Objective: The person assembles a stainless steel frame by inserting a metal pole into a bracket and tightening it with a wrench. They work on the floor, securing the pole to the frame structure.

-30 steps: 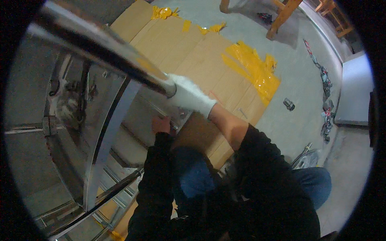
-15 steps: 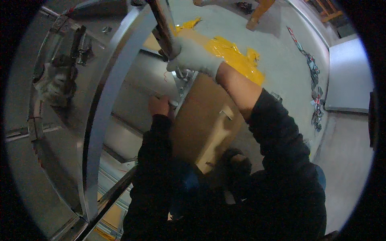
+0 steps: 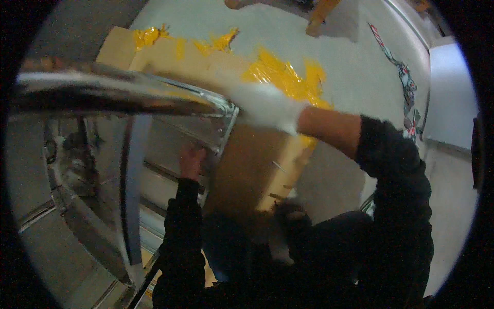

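Note:
My right hand (image 3: 265,105), in a white glove, grips the end of a long shiny metal bar (image 3: 113,98) that runs left across the view. My bare left hand (image 3: 191,160) sits lower, pressed against the edge of a grey metal panel (image 3: 170,134) under the bar; whether its fingers close on anything is unclear. Both sleeves are black. The picture is blurred by motion.
Flattened brown cardboard (image 3: 247,170) with yellow tape (image 3: 283,77) lies on the pale floor beneath my arms. A curved metal frame (image 3: 128,206) stands at the left. Wooden legs (image 3: 319,15) show at the top, and small tools (image 3: 406,87) lie along the right.
The view has swung, so the metal bar now runs nearly level instead of steeply upward. My right hand keeps its grip on the bar's end; my left hand stays at the panel edge.

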{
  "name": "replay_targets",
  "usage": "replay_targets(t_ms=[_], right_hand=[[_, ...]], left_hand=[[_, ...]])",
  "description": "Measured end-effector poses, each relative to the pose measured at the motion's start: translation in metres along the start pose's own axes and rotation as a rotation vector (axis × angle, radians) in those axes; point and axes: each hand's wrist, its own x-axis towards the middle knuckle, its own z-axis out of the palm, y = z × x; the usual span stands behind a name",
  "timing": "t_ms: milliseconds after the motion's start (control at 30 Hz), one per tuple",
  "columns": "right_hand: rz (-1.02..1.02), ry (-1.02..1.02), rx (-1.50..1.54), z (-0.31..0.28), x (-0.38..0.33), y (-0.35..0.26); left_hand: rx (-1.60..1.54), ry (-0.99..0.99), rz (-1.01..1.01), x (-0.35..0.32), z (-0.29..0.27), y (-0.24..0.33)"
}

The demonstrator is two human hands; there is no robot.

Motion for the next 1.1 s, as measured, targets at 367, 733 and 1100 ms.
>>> replay_targets(t_ms=[367,733,1100], right_hand=[[0.275,-0.190,-0.097,0.217,-0.112,0.039],[0.301,-0.383,0.033,0.169,-0.097,0.036],[0.613,-0.162,0.301,0.123,-0.136,0.008]], left_hand=[[0.164,-0.030,0.188,-0.171,-0.017,0.115],[0.495,0.501,0.703,-0.236,-0.076,0.294],[0.837,0.438,0.793,-0.140,-0.083,0.278]])
